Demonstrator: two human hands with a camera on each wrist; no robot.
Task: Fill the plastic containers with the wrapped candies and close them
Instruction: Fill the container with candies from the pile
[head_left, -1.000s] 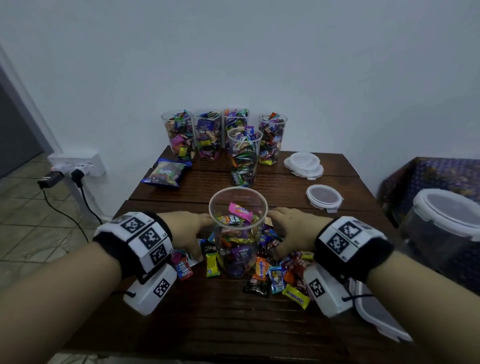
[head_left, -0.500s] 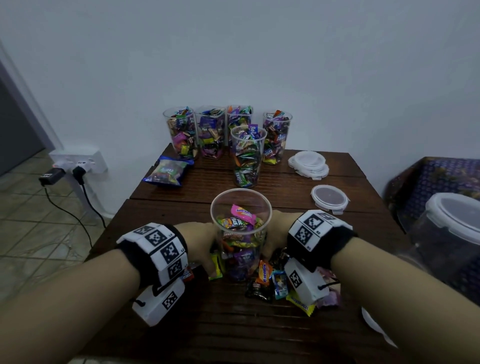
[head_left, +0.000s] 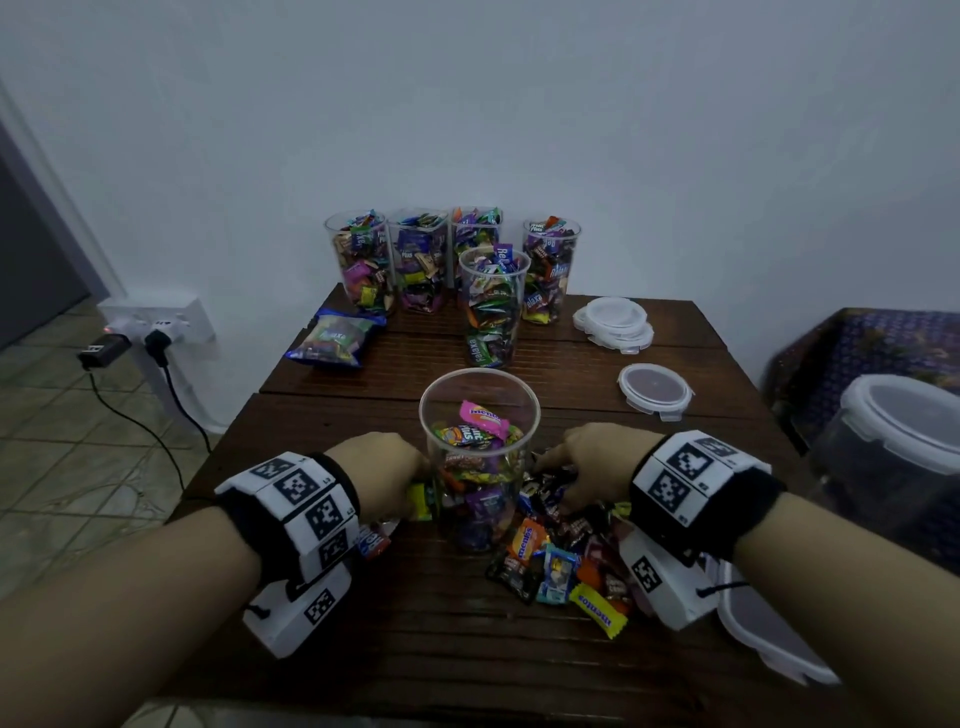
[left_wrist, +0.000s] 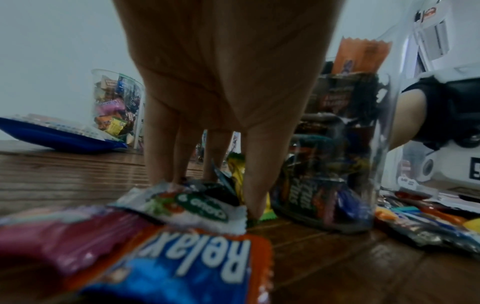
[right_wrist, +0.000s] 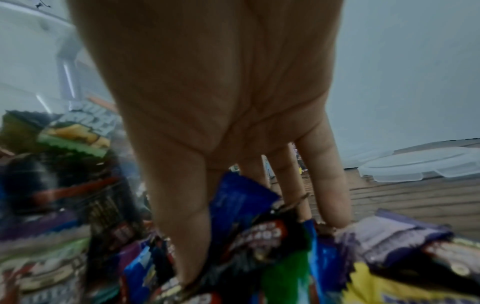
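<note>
A clear plastic container (head_left: 478, 457), open-topped and about two thirds full of wrapped candies, stands mid-table. My left hand (head_left: 395, 483) is just left of it. Its straight fingers (left_wrist: 161, 144) and thumb point down onto a few loose wrappers (left_wrist: 187, 203) beside the container wall (left_wrist: 363, 164). My right hand (head_left: 576, 478) is right of the container, dug into the loose candy pile (head_left: 561, 561). In the right wrist view its fingers (right_wrist: 327, 185) and thumb are straight, with a blue wrapper (right_wrist: 239, 195) standing between them.
Several filled, lidless containers (head_left: 415, 260) stand at the back near the wall. A candy bag (head_left: 335, 338) lies at back left, stacked lids (head_left: 613, 322) and a single lid (head_left: 654, 387) at the right. A big lidded tub (head_left: 893, 457) sits off-table; another lid (head_left: 769, 634) lies under my right wrist.
Both hands stayed low beside the container, shifting over the candies. The right hand has moved out to the right onto the pile since half a second ago.
</note>
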